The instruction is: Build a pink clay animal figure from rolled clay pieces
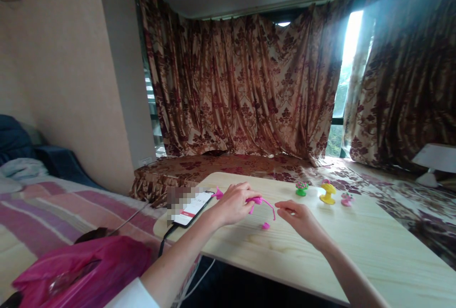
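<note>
My left hand (235, 203) is closed on bright pink modelling clay (254, 200), which sticks out past the fingertips above the table. From it a thin pink strand curves right and droops. My right hand (296, 217) has its fingers drawn together just right of that strand; whether they touch it or hold anything is unclear. Below the strand, a small pink clay lump (265, 226) lies on the tabletop. Another pink clay piece (217, 194) shows behind my left wrist, beside the phone (194, 209).
Along the table's (370, 246) far side stand a green clay figure (301, 188) with pink dots, a yellow mushroom-shaped figure (327, 193) and a small pink figure (346, 199). A cable runs from the phone. A magenta bag (89, 270) lies on the bed at left.
</note>
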Action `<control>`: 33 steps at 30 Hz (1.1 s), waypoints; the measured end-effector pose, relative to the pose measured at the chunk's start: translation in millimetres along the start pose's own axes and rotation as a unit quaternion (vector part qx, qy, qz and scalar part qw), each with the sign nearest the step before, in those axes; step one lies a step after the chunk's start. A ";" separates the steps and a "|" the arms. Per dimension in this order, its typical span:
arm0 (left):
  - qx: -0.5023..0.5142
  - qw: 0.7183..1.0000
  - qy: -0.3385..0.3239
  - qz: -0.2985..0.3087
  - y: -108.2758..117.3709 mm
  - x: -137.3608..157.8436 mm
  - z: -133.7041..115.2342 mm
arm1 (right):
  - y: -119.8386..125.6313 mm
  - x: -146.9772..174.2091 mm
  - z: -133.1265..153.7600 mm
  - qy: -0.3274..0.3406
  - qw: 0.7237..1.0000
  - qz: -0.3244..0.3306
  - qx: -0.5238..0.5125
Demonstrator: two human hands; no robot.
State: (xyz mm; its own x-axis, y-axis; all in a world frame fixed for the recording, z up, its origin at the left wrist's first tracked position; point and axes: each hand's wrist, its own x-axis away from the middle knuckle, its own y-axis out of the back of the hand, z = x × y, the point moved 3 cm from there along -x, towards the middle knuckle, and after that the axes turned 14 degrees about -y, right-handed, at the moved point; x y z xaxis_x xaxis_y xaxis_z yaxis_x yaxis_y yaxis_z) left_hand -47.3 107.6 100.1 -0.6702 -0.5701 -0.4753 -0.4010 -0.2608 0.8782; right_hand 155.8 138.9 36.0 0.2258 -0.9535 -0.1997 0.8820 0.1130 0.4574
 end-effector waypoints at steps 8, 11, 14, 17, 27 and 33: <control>-0.006 1.000 -0.001 -0.007 2.7 -3.8 -2.6 | -9.4 -7.5 8.4 0.008 1.000 -0.007 -0.026; -0.007 1.000 -0.003 -0.008 1.2 -3.5 -2.1 | -7.1 -7.5 7.8 -0.010 0.999 -0.015 -0.038; -0.009 1.000 -0.003 -0.009 -1.1 -2.9 -1.6 | -5.4 -8.1 3.9 -0.031 0.998 -0.018 -0.058; -0.013 1.000 0.001 -0.010 -2.6 -1.9 -0.5 | -4.7 -10.8 -3.2 -0.055 0.995 -0.020 -0.084; -0.042 0.999 0.019 0.010 -12.0 -0.3 18.8 | -0.6 -9.2 -23.4 -0.078 0.992 -0.033 -0.090; -0.065 0.996 0.034 0.048 -43.8 -6.3 38.5 | -38.9 -10.0 -38.2 -0.056 0.998 -0.006 0.008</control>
State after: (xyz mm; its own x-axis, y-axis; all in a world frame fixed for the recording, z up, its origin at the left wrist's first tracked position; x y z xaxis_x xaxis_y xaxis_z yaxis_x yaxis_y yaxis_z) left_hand -49.5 152.6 62.6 -0.6560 -0.6472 -0.3882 -0.2495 -0.2995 0.9209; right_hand 135.0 154.7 -12.9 0.1680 -0.9799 -0.1078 0.8773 0.0987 0.4697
